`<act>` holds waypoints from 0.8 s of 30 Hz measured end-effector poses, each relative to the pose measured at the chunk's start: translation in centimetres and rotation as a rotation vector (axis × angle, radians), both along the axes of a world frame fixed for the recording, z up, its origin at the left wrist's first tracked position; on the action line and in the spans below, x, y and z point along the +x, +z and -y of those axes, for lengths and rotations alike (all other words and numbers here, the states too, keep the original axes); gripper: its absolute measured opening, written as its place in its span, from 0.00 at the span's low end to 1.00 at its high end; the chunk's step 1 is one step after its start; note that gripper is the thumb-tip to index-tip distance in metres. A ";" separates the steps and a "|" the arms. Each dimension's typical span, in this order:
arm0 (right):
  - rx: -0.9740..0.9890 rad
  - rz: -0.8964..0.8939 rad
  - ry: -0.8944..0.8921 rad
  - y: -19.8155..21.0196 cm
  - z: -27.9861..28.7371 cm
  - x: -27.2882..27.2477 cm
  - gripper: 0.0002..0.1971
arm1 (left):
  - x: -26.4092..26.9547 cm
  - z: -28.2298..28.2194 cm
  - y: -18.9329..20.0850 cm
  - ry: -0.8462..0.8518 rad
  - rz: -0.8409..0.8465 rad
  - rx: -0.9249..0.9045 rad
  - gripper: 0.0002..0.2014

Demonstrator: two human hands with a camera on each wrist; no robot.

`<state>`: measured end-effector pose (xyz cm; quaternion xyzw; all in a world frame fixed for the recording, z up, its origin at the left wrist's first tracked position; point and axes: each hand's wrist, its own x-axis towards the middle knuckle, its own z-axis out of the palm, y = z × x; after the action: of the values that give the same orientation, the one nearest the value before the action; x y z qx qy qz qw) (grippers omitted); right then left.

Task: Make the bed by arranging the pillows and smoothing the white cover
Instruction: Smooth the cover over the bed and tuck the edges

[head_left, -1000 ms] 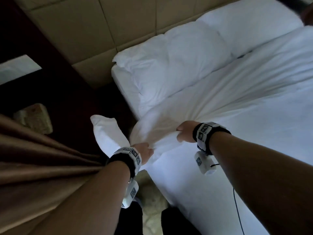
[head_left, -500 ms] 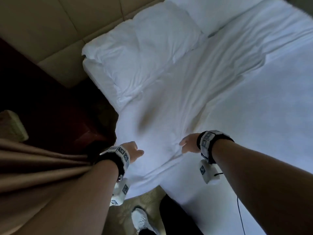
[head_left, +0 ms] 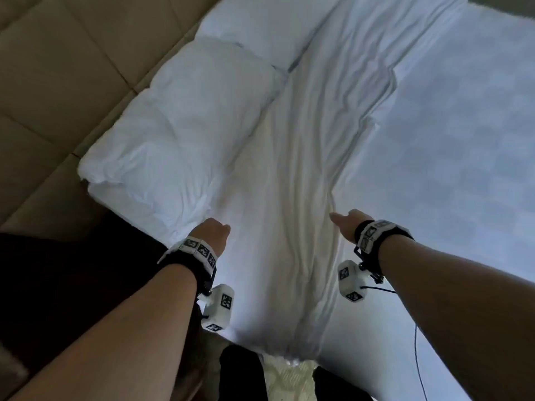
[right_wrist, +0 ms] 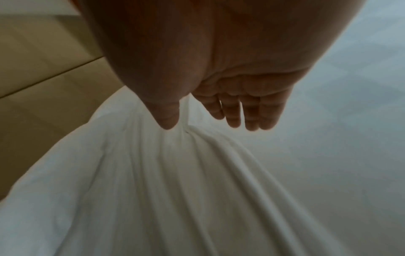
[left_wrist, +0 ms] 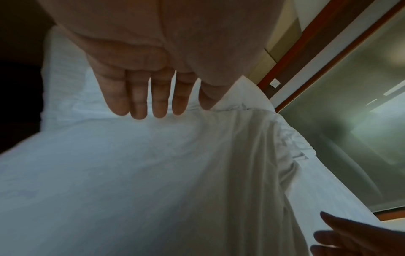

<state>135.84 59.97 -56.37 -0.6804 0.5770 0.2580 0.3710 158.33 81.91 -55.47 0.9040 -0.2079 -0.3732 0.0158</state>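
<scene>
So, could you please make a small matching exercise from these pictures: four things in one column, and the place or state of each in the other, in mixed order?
1. near pillow
2. white cover
3. left hand
4. right hand

a. fingers straight, at the fold's edge
b. creased in long folds
c. against the padded headboard
d. beside the near pillow's corner

Pairs: 1-c, 2-b, 3-d, 4-a

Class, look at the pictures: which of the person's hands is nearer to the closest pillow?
Left. The left hand hovers beside the pillow's near corner; the right hand is farther off, across the wrinkled white cover.
</scene>
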 end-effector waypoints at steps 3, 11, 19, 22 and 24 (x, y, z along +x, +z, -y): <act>-0.023 0.043 -0.287 -3.8 0.5 1.5 0.38 | 3.3 1.5 -3.1 0.102 -0.009 -0.066 0.13; -0.141 0.165 -0.517 -10.2 0.4 5.8 0.32 | 9.5 5.4 -11.8 0.097 0.001 -0.110 0.39; -0.057 -0.093 -0.599 -8.3 -2.2 0.4 0.23 | 10.9 4.4 -10.6 -0.114 -0.123 -0.013 0.20; 0.003 -0.026 -0.563 -7.2 0.0 1.4 0.25 | 12.3 6.1 -10.3 -0.132 -0.157 0.050 0.20; -0.047 -0.011 -0.615 -7.6 1.8 1.7 0.31 | 13.5 8.1 -10.5 -0.095 -0.168 0.026 0.32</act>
<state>137.57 58.17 -64.01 -0.4807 0.7636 0.1239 0.4129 171.81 73.85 -65.97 0.8588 -0.2434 -0.4509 0.0040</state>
